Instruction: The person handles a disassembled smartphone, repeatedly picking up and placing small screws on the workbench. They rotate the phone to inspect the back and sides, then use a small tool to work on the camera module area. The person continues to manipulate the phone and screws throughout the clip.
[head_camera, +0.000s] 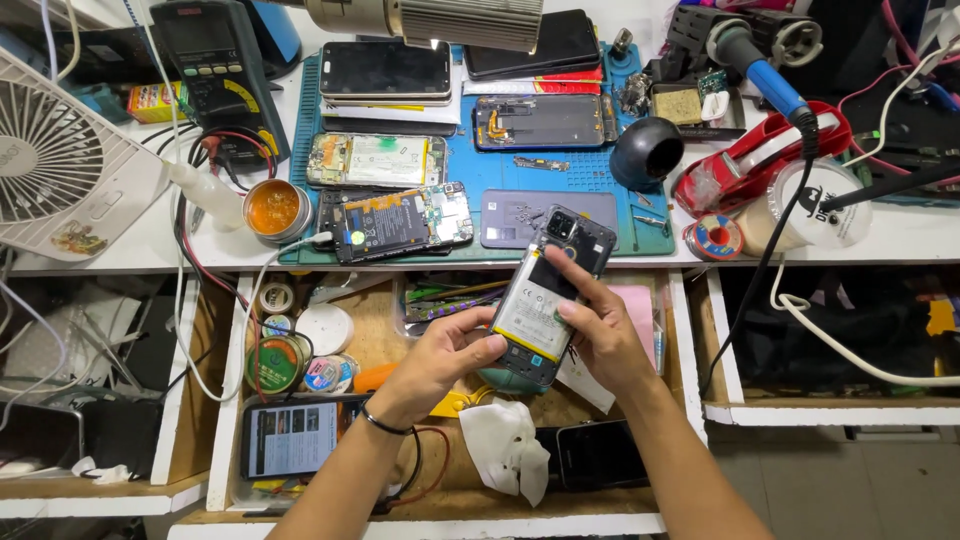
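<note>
Step in hand: I judge this an inspection or refit of the opened phone (548, 290), its back cover off and its pale battery showing.
Left hand (440, 362): closed about the phone's lower end, thumb laid against its edge.
Right hand (600, 335): clasped around the phone's right side, fingers (572, 285) curled over onto the battery face.
Phone's place: held tilted in the air, above the open drawer (385, 345) and just in front of the blue work mat (590, 175).
Next move, as I judge it: a steady hold by one hand while the other works the small parts with light pressure.
Drawer contents: round tins (277, 362), a lit phone (300, 435), a dark phone (598, 452), a white cloth (508, 445).
Mat contents: several more dismantled phones (400, 220) lying flat.
</note>
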